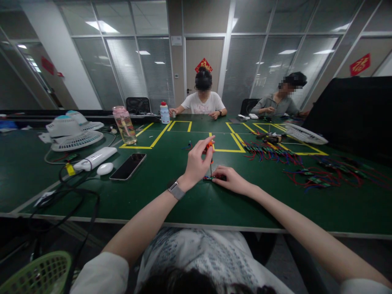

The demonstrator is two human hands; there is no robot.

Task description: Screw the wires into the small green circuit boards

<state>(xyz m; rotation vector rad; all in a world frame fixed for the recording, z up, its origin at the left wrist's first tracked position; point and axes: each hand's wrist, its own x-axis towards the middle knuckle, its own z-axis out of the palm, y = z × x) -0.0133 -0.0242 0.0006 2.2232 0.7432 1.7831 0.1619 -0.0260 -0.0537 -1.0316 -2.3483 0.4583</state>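
At three o'clock on the board, right fingers hold its edge, aptly: likely light, stiff, fragile; left fingers grip a driver.

Orange screwdriver upright on circuit board

Around the circuit board on the bench, beneath the screwdriver, a phone lies at nine o'clock, a bottle stands at ten, wired boards lie at two and three, and a co-worker sits beyond at twelve.
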